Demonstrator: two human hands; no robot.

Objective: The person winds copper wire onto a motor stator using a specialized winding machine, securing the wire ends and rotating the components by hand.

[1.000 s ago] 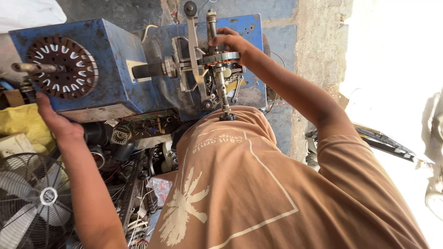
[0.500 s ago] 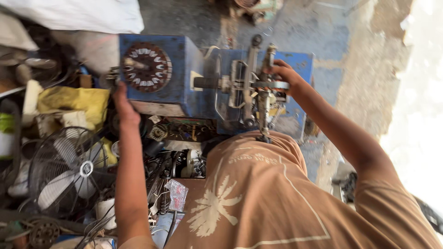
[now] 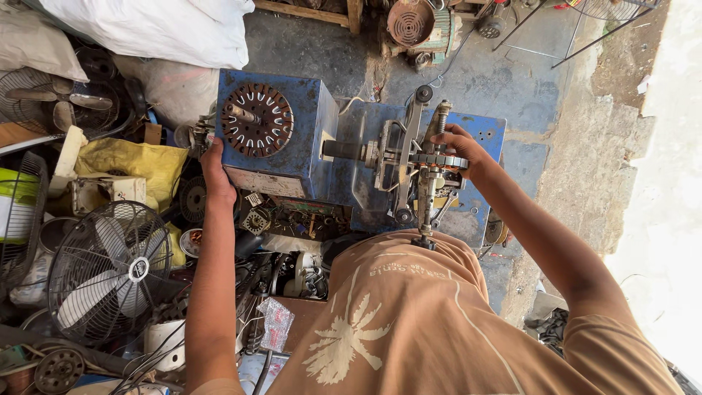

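A blue metal winding machine (image 3: pixel 307 128) stands in front of me. A round slotted stator core (image 3: pixel 257 119) sits on its shaft on the box's top face. My left hand (image 3: pixel 216 170) rests against the box's left edge, fingers curled on it. My right hand (image 3: pixel 461 148) grips the metal winding-form assembly (image 3: pixel 424 164) mounted on the blue panel at the right. My tan shirt with a palm print (image 3: pixel 409 322) fills the lower middle.
A table fan with a wire guard (image 3: pixel 110 271) lies at lower left, another fan (image 3: pixel 51 95) at upper left. White sacks (image 3: pixel 153 29) and a yellow bag (image 3: pixel 124 161) lie behind. Motor parts and wires (image 3: pixel 285 241) crowd below the machine. An old motor (image 3: pixel 417 25) sits at the top.
The view has pulled back and tilted, showing more floor and clutter. Both hands stay on the machine, left at the box's edge, right on the winding form.
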